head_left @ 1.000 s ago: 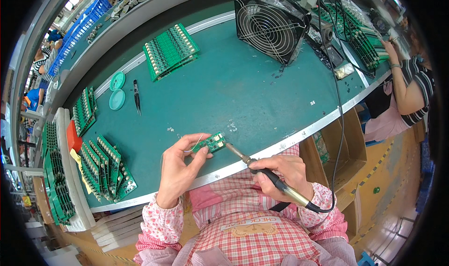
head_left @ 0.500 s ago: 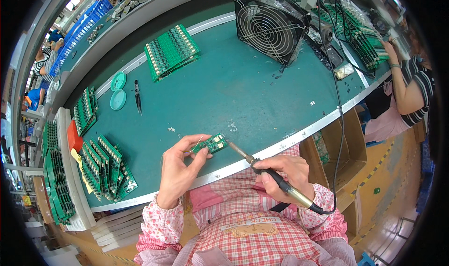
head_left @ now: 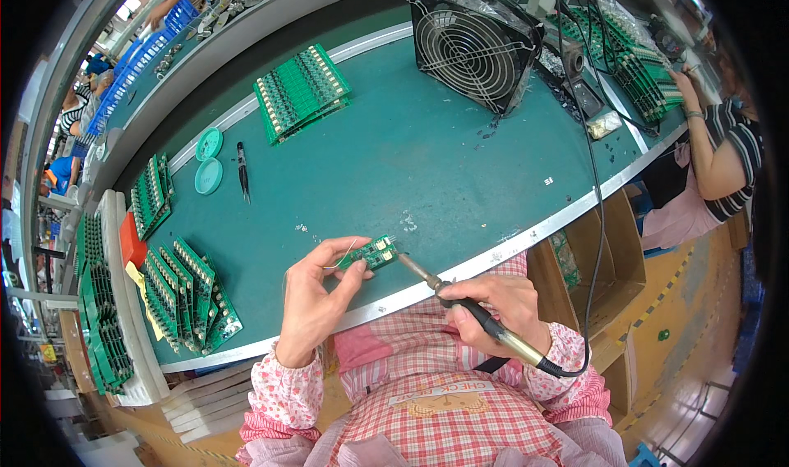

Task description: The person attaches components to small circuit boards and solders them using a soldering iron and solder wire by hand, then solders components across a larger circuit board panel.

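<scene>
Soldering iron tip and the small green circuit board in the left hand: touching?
Touching. The head view shows the soldering iron, held in the right hand, with its tip meeting the right edge of the circuit board pinched by the left hand; no gap shows.

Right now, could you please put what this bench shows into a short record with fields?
Left hand: pinches a small green circuit board above the near edge of the green table; a thin wire curls by the fingers.
Right hand: grips a soldering iron, tip at the board's right end.
Left of the hands: rows of green boards standing on edge.
Far side: a flat stack of boards, a black fan, two round teal lids.
Right: another person's arm.
</scene>
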